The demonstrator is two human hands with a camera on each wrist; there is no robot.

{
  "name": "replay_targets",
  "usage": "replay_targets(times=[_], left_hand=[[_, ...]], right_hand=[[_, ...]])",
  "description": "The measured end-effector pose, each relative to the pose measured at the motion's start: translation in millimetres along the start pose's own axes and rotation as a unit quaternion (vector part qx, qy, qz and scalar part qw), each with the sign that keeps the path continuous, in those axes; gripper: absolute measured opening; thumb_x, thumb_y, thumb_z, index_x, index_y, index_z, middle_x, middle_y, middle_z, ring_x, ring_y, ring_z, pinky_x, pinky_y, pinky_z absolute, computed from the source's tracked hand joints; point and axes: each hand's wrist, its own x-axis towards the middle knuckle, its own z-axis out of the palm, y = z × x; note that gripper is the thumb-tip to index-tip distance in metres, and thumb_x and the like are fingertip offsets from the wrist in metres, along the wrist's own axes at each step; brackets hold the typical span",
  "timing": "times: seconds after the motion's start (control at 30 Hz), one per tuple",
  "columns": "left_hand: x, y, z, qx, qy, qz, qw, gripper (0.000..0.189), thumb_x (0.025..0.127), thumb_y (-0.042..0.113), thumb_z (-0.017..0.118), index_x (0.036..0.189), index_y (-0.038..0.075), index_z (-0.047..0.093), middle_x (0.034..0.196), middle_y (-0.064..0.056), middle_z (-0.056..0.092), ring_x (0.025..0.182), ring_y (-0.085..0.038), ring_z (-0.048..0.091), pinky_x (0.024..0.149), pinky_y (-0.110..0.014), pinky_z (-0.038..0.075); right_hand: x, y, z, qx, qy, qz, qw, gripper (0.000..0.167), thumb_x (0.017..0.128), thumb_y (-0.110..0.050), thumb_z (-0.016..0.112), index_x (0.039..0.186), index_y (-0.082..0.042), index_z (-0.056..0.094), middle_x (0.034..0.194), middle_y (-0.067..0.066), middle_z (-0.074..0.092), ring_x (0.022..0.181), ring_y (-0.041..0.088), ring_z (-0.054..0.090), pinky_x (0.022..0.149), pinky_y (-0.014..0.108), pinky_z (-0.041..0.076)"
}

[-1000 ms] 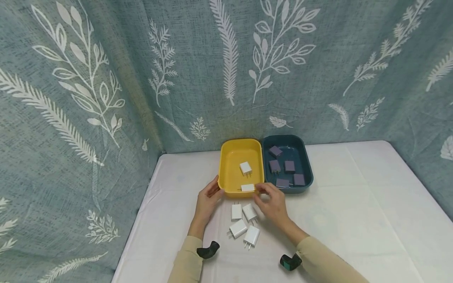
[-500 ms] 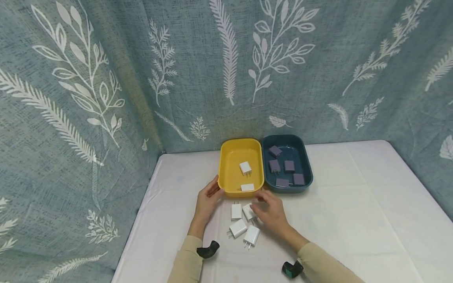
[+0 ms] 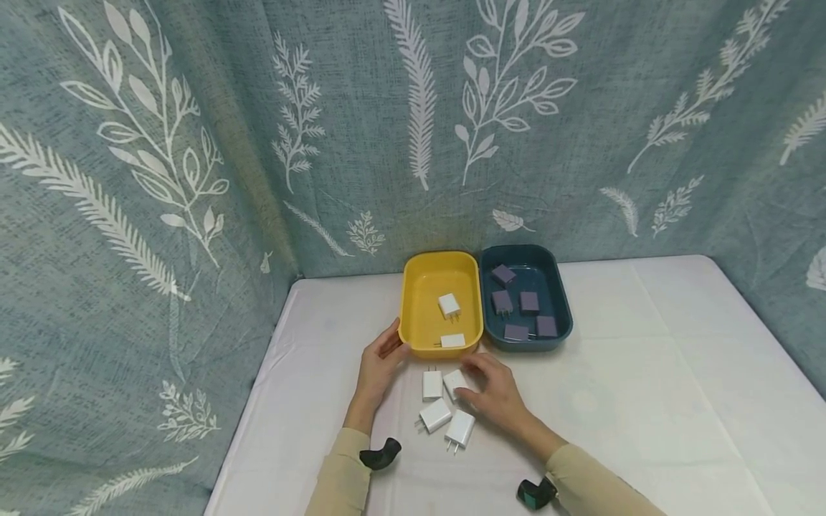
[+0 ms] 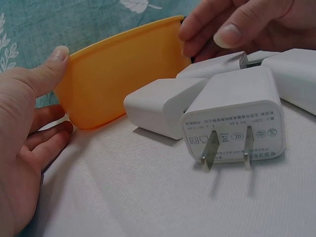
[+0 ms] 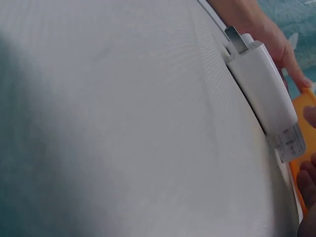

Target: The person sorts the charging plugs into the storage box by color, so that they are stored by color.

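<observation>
My left hand (image 3: 376,373) holds the near left corner of a yellow bin (image 3: 421,290), its thumb (image 4: 58,55) up at the rim and fingers low against the wall. Two white charger plugs lie inside, one in the middle (image 3: 449,306) and one along the near wall (image 3: 452,340). My right hand (image 3: 498,393) is over the table just before the bin, thumb and fingers spread apart around a white charger plug (image 3: 453,380). Several such chargers lie loosely grouped there, including one with its prongs (image 4: 211,148) toward the left wrist camera.
A dark blue bin (image 3: 538,276) stands against the yellow one on its right, holding several purple charger plugs (image 3: 529,302). White cloth (image 3: 645,358) covers the table. A patterned teal curtain (image 3: 361,143) hangs behind and at both sides.
My right hand has drawn back from the yellow bin's near right corner, toward the chargers on the table. The left hand stays at the bin, and the chargers lie as before.
</observation>
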Motion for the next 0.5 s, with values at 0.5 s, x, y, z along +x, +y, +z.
replay_targets(times=[0.5], left_hand=[[-0.8,1.7,1.0,0.004,0.003,-0.002,1.0,0.058,0.093,0.014,0.066,0.146,0.016,0.045,0.145,-0.009,0.052,0.132,-0.023,0.052,0.108,-0.028,0.046]], right_hand=[[-0.7,3.2,0.8,0.047,-0.092,0.044,0.9936,0.06,0.067,-0.007,0.087,0.122,-0.002,0.062,0.117,0.008,0.066,0.108,0.021,0.065,0.097,0.03,0.055]])
